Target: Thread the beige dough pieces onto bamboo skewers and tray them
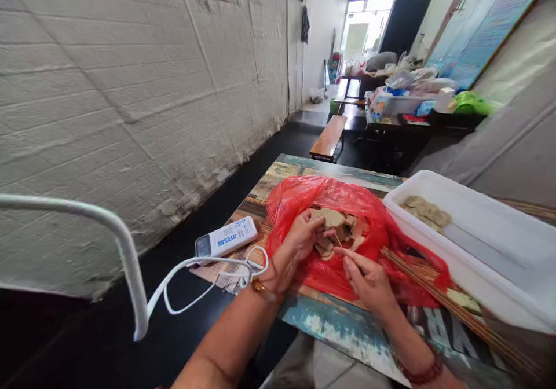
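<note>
A red plastic bag (347, 204) lies open on the table (339, 325), with tan flat slices (336, 220) inside. My left hand (304, 235) reaches into the bag, its fingers pinched on one slice. My right hand (367, 279) is closed on a thin bamboo skewer (336, 239) whose tip points at that slice. A bundle of bamboo skewers (438, 293) lies to the right of my right hand, partly on the bag.
A white plastic tub (478, 244) with several slices in its far corner stands at the right. A white power bank (226, 237) with a looped white cable (204, 279) lies at the table's left edge. A wooden bench (329, 137) and cluttered tables stand beyond.
</note>
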`<state>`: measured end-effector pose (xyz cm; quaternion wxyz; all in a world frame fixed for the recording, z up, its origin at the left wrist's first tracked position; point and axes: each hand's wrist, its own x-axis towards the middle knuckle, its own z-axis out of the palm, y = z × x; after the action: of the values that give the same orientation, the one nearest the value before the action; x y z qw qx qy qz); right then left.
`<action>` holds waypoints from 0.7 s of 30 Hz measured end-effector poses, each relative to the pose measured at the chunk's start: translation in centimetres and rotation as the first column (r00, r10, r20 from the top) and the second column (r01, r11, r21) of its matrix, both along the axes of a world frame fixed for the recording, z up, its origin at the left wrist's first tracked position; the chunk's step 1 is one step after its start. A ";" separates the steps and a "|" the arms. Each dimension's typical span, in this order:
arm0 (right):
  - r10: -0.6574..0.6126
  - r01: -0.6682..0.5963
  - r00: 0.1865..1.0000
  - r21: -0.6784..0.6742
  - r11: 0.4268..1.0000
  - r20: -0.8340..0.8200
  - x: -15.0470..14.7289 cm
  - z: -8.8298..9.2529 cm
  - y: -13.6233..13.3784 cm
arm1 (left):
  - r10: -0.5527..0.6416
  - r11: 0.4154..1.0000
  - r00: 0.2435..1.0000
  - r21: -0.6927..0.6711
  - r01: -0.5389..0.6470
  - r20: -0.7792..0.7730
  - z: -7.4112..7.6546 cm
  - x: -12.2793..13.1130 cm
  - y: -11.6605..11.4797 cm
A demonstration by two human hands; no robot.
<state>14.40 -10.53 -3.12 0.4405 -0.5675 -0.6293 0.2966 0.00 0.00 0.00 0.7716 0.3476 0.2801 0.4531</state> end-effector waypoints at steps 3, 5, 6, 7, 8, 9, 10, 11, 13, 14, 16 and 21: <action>-0.003 -0.002 0.999 0.126 0.992 0.043 -0.1 0.3 0.3 | 0.024 0.999 0.999 0.037 -0.025 0.023 -0.2 0.2 0.1; -0.013 0.002 0.998 0.172 0.985 0.062 -0.2 0.4 0.4 | 0.028 0.998 0.999 0.060 -0.030 0.040 -0.2 0.2 0.1; -0.021 0.009 0.998 0.183 0.983 0.066 -0.2 0.3 0.5 | 0.024 0.997 0.999 0.069 -0.027 0.048 -0.3 0.2 0.1; -0.032 0.019 0.997 0.185 0.983 0.067 -0.2 0.2 0.5 | 0.016 0.997 0.998 0.071 -0.020 0.055 -0.2 0.2 0.1; -0.043 0.031 0.997 0.182 0.983 0.066 -0.2 0.1 0.5 | 0.009 0.998 0.998 0.065 -0.013 0.059 -0.2 0.2 0.1; -0.054 0.042 0.996 0.174 0.984 0.064 -0.2 0.0 0.5 | 0.008 0.999 0.998 0.049 -0.011 0.064 -0.2 0.1 0.0; -0.061 0.050 0.996 0.162 0.986 0.063 -0.2 -0.1 0.5 | 0.012 0.999 0.998 0.029 -0.014 0.068 -0.2 0.1 0.0; -0.065 0.055 0.996 0.148 0.988 0.063 -0.2 -0.1 0.5 | 0.021 1.000 0.997 0.010 -0.022 0.074 -0.1 0.1 -0.1; -0.063 0.054 0.996 0.123 0.991 0.069 -0.3 -0.1 0.4 | 0.042 0.999 0.996 -0.013 -0.041 0.084 -0.1 0.1 -0.2; -0.059 0.050 0.996 0.115 0.992 0.072 -0.3 0.0 0.4 | 0.050 0.999 0.995 -0.016 -0.049 0.086 0.0 0.1 -0.3; -0.050 0.042 0.996 0.103 0.994 0.077 -0.4 0.2 0.3 | 0.054 0.998 0.995 -0.014 -0.053 0.083 0.0 0.1 -0.3; -0.024 0.020 0.998 0.078 0.997 0.053 -0.4 0.5 0.1 | 0.047 0.999 0.996 -0.021 -0.045 0.075 -0.1 0.1 -0.3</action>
<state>13.95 -10.40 -2.65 0.4483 -0.5646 -0.6456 0.2519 0.15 -0.30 -0.10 0.7743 0.3162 0.2629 0.4810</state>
